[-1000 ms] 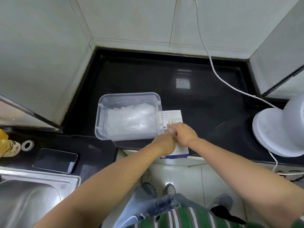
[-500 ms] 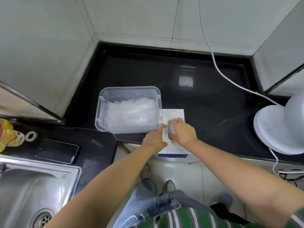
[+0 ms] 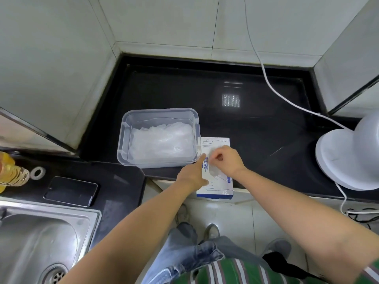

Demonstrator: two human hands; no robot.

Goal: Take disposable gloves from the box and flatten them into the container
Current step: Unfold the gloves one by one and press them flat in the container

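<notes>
A white and blue glove box [image 3: 217,190] lies flat at the front edge of the black counter, partly overhanging it. My left hand [image 3: 192,175] presses on the box's left side with straight fingers. My right hand [image 3: 226,159] is over the box's middle, its fingertips pinching a clear glove [image 3: 211,152] at the opening. Just left of the box stands a clear plastic container [image 3: 123,140] holding a flat pile of clear gloves [image 3: 162,140].
A white fan base [image 3: 338,158] stands at the right with a white cable [image 3: 266,78] running up the wall. At the left are a steel sink [image 3: 41,242], a dark phone [image 3: 70,190], a tape roll [image 3: 38,172] and a yellow bottle [image 3: 10,173].
My left hand slid forward along the box's left side. My right hand lifted slightly and its fingers now pinch a glove at the opening. The view tilted down a little.
</notes>
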